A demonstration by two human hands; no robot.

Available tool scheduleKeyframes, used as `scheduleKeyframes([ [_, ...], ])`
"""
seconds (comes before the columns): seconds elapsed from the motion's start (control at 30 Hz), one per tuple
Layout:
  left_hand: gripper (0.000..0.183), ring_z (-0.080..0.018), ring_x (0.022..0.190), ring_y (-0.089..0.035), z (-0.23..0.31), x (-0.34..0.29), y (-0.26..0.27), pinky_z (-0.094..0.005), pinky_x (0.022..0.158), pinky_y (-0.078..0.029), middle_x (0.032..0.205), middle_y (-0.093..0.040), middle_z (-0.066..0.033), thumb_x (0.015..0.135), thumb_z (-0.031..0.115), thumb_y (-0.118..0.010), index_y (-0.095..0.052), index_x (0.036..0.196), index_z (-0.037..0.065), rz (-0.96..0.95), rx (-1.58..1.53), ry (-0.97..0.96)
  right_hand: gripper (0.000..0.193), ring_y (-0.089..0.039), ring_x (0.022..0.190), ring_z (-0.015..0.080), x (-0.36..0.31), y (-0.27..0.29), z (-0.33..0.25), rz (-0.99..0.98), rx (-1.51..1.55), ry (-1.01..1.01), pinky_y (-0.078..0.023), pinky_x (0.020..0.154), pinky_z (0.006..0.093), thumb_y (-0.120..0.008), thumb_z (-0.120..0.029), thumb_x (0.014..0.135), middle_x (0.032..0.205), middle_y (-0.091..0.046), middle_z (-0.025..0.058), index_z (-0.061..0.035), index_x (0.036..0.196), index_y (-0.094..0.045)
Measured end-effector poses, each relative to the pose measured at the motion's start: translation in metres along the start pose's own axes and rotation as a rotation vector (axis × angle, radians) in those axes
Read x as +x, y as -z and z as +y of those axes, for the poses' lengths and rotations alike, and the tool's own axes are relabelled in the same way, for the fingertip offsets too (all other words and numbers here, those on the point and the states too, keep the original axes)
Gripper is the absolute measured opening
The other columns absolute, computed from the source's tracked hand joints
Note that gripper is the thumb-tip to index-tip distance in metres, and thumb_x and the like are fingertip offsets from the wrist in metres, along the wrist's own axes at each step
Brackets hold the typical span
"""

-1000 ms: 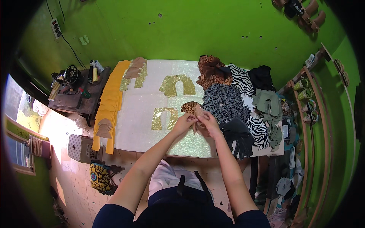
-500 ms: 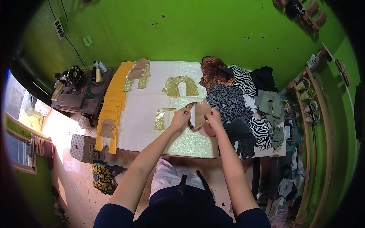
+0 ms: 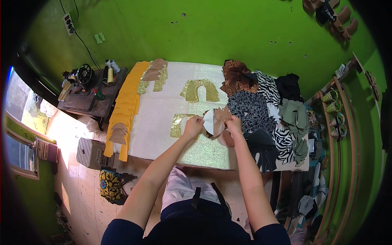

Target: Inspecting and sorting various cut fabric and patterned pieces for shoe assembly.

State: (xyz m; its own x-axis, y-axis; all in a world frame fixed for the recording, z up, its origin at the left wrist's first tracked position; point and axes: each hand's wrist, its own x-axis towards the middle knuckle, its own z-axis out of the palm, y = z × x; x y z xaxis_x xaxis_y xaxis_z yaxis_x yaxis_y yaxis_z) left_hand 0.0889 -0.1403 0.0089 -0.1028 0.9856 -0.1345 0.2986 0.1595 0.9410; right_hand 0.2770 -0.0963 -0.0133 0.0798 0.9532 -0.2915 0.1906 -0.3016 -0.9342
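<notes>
Over the front middle of the table, my left hand [image 3: 194, 125] pinches the left edge of a white-faced cut piece [image 3: 208, 121] with a curved outline. My right hand [image 3: 234, 125] is closed on the right side of several brown ribbed cut pieces [image 3: 221, 117], fanned out against the white one. Below them, partly covered by my right hand, lies a pinkish-brown piece [image 3: 226, 139]. Gold glitter U-shaped pieces [image 3: 189, 90] lie beyond my hands, and another gold piece [image 3: 175, 125] rests left of them, partly behind my left wrist.
Shimmery whitish fabric [image 3: 159, 122] covers the table. Yellow cut pieces [image 3: 130, 98] overlap along its left side. Leopard [image 3: 241, 77], zebra [image 3: 267, 87], dark patterned [image 3: 249, 110] and olive pieces [image 3: 294, 114] pile up at right. A sewing machine [image 3: 83, 75] stands left; a wooden shoe rack [image 3: 345, 159] stands right.
My left hand has drawn slightly away leftward, and more of the white face shows. The brown pieces in my right hand are spread differently. The whole view has shifted a little.
</notes>
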Motion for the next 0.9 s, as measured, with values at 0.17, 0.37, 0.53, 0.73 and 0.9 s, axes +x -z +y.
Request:
scheduleKeyframes([
  [0.17,0.019,-0.0168,0.064,-0.061,0.004,-0.004,0.004,-0.0283,0.059,-0.048,0.073,-0.061,-0.0116,0.079,0.015,-0.058,-0.059,0.088,-0.003,0.02,0.048,0.015,0.02,-0.055,0.065,0.0117,0.003,-0.009,-0.003,0.058,-0.096,-0.026,-0.042,0.057,0.0246,-0.057,0.002,0.073,0.077,-0.06,0.0074,0.0027,0.093,-0.058],
  [0.37,0.022,-0.0147,0.062,-0.059,0.014,-0.008,0.016,-0.0259,0.06,-0.047,0.07,-0.06,-0.0083,0.081,0.018,-0.055,-0.057,0.087,-0.003,0.01,0.188,-0.047,0.027,-0.057,0.074,0.0174,-0.021,-0.011,-0.037,-0.124,-0.037,0.105,-0.044,0.067,0.0302,-0.054,-0.003,0.069,0.083,-0.061,0.0113,0.003,0.095,-0.057],
  [0.53,0.03,-0.0175,0.06,-0.057,0.019,-0.001,0.02,-0.0305,0.059,-0.045,0.062,-0.058,-0.0107,0.082,0.026,-0.054,-0.059,0.078,-0.003,-0.012,0.165,-0.074,0.028,-0.058,0.078,0.0178,-0.028,-0.011,-0.047,-0.306,0.023,0.156,-0.044,0.072,0.029,-0.059,-0.006,0.072,0.087,-0.06,0.0106,0.0024,0.098,-0.055],
  [0.73,0.032,-0.0178,0.056,-0.055,0.022,-0.01,0.01,-0.032,0.056,-0.043,0.061,-0.059,-0.0125,0.082,0.03,-0.055,-0.061,0.076,-0.001,0.113,0.152,-0.203,0.039,-0.058,0.082,0.0143,-0.044,-0.034,-0.053,-0.041,0.044,0.428,-0.045,0.074,0.0252,-0.071,-0.014,0.068,0.089,-0.061,0.0094,0.0003,0.1,-0.055],
  [0.9,0.032,-0.0146,0.054,-0.054,0.011,-0.002,0.008,-0.0298,0.053,-0.043,0.061,-0.058,-0.0074,0.083,0.029,-0.056,-0.061,0.073,-0.001,0.096,0.007,-0.023,0.032,-0.059,0.074,0.0118,-0.038,-0.028,-0.048,-0.163,0.065,0.289,-0.046,0.068,0.0254,-0.071,-0.015,0.07,0.083,-0.064,0.007,0.0,0.096,-0.06],
])
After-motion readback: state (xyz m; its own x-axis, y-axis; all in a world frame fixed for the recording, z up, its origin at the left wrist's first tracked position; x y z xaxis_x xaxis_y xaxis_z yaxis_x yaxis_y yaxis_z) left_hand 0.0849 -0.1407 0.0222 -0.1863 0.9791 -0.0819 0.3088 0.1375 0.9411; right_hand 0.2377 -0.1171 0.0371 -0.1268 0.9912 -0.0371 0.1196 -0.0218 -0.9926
